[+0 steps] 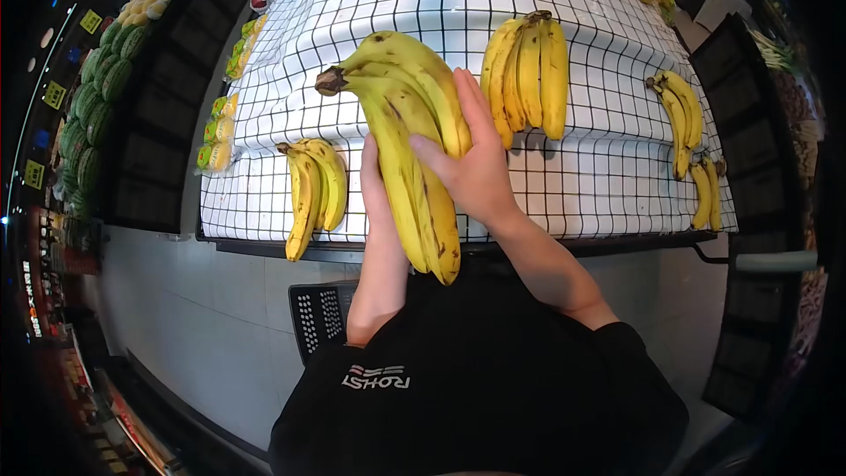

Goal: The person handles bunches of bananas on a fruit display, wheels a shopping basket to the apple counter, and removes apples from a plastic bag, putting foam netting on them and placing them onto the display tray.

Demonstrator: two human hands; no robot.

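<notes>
A large bunch of greenish-yellow bananas (397, 123) with brown marks is held up over the front of the table, its stem to the upper left. My left hand (376, 181) supports its left side, mostly hidden behind the fruit. Along the right side lies my right hand (476, 159), thumb over the front of the bananas and fingers against their edge. Just right of that hand, another yellow bunch (529, 75) rests on the cloth. A smaller bunch (315, 185) lies at the table's front left.
The table has a white cloth with a black grid (599, 185). Small banana bunches (683, 115) lie at its right edge. Packaged yellow fruit (218, 132) lines the left edge. Watermelons (92, 106) fill a stand at far left. A black crate (319, 313) is on the floor.
</notes>
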